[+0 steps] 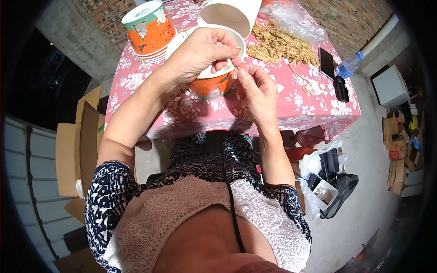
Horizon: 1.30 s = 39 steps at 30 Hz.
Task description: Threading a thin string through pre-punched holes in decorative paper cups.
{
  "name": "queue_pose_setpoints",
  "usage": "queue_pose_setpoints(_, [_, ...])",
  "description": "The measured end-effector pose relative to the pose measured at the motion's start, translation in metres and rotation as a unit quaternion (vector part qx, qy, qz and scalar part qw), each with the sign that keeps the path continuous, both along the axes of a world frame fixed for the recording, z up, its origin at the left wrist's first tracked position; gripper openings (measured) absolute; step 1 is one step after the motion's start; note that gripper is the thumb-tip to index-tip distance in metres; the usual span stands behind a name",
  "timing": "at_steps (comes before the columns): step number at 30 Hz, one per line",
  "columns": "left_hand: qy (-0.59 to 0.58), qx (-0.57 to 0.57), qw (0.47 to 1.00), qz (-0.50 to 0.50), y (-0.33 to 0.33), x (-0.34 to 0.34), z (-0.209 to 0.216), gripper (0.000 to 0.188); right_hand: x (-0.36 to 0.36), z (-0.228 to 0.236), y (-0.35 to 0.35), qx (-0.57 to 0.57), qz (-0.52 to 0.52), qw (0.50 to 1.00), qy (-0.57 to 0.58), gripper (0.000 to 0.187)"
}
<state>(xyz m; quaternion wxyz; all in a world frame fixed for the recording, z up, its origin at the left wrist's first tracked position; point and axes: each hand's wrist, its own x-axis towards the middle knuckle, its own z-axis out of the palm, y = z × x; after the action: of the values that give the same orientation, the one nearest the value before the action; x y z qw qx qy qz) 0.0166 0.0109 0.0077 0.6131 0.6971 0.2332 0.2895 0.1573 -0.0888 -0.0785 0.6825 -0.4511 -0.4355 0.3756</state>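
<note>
An orange paper bucket (210,87) with a white rim stands on the table in front of me. Over its rim my left hand (207,51) is closed in a pinch, its thumb and fingertips meeting near the bucket's right side. Just beside it my right hand (258,88) pinches too, the fingertips of both hands almost touching. Whatever lies between the fingers is too small to make out. A loose bundle of tan cord (282,44) lies to the right, beyond my right hand. Behind the bucket a white bucket (227,17) rests on its side, its mouth toward me.
Nested orange buckets (146,32) stand at the back left. A clear plastic bag (296,22) touches the cord. Along the right edge of the flowered tablecloth (296,98) lie a phone (326,63), a black case (341,88) and a bottle (349,65). Cardboard (68,159) stands at left.
</note>
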Motion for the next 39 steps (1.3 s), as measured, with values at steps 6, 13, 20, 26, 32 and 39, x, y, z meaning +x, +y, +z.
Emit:
queue_pose_setpoints(6, [0.012, 0.022, 1.000, 0.012, 0.002, -0.005, -0.001, 0.010, 0.002, -0.004, -0.009, 0.012, -0.030, 0.999, -0.044, 0.011])
queue_pose_setpoints(13, [0.038, 0.060, 0.997, 0.036, -0.009, -0.004, 0.004, 0.007, 0.007, 0.009, -0.005, 0.186, -0.169, 0.926, -0.282, 0.004])
queue_pose_setpoints(20, [0.040, 0.096, 0.994, -0.032, -0.006, -0.006, -0.004, 0.009, -0.003, 0.008, 0.012, 0.211, -0.065, 0.962, -0.160, 0.004])
queue_pose_setpoints(26, [0.084, 0.128, 0.988, -0.038, -0.018, -0.014, 0.002, 0.010, -0.005, 0.011, 0.005, 0.196, -0.096, 0.966, -0.138, 0.001])
queue_pose_setpoints(32, [0.110, 0.163, 0.980, -0.017, -0.023, -0.015, -0.001, 0.012, -0.002, 0.008, 0.015, 0.283, -0.130, 0.927, -0.209, 0.002])
queue_pose_setpoints(39, [0.044, 0.134, 0.990, 0.029, -0.024, -0.010, -0.002, 0.009, -0.015, 0.009, 0.005, 0.222, -0.009, 0.972, -0.079, 0.002])
